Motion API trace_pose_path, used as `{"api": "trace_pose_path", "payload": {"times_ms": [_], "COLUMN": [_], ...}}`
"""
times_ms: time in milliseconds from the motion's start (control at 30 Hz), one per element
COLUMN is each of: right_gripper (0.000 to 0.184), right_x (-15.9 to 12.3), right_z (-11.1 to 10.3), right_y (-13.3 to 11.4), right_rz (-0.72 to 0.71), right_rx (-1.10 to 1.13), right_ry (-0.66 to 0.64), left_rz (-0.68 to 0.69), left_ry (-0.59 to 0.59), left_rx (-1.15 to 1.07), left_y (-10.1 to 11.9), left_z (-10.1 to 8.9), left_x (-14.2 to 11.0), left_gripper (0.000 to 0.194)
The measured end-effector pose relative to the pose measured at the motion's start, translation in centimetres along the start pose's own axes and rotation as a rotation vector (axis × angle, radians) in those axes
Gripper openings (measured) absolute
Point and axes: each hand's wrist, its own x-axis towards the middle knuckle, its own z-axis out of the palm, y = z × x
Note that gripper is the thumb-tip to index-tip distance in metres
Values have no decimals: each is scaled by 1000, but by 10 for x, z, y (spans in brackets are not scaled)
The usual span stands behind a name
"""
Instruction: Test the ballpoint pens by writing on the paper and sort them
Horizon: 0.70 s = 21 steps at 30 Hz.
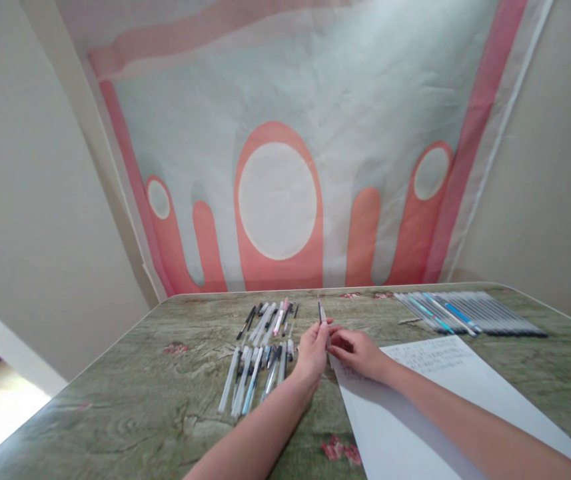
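In the head view, my left hand [313, 347] is closed around a slim pen [321, 312] that points up and away, its dark, narrow tip above the fingers. My right hand [358, 350] meets it from the right, fingers curled and pinched at the pen's lower end. What lies between those right fingertips is hidden. Beneath the right wrist is a white sheet of paper [415, 400] with rows of handwriting along its far part. Left of my hands lie loose pen barrels and caps [250, 377], with another group of pens [268, 320] behind them.
At the far right, a neat row of grey pens [500, 317] lies side by side, with several blue ones [445, 313] across its left part. The wood-patterned table [130, 393] ends at a wall hanging [280, 273] printed in pink and red.
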Motion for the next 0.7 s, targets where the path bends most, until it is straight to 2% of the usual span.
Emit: {"api": "trace_pose_path", "payload": {"times_ms": [100,200,300,367,433,567,700], "right_gripper": [23,23,23,23,23,23,24], "right_x": [2,6,11,14,15,16,17], "right_z": [0,-6,-15,-20,-24,-27,-28], "right_y": [3,8,20,32,43,56,55], "right_rz": [89,181,268,323,364,382,365], "right_rx": [176,397,714,937,1072,1138,1188], "right_ry": [26,150,361,511,610,652,625], "left_rz": [7,4,6,48,108,132,154], "left_ry": [-20,-15,-4,-21,-56,-75,-100], "left_rx": [-36,17,289,477,586,630,690], "left_y": [0,1,0,-1,-3,-7,-11], "left_z": [2,1,0,0,0,0,-2], "left_x": [1,0,-2,-4,-5,-7,-7], "left_gripper": [41,42,39,36,36,42,41]}}
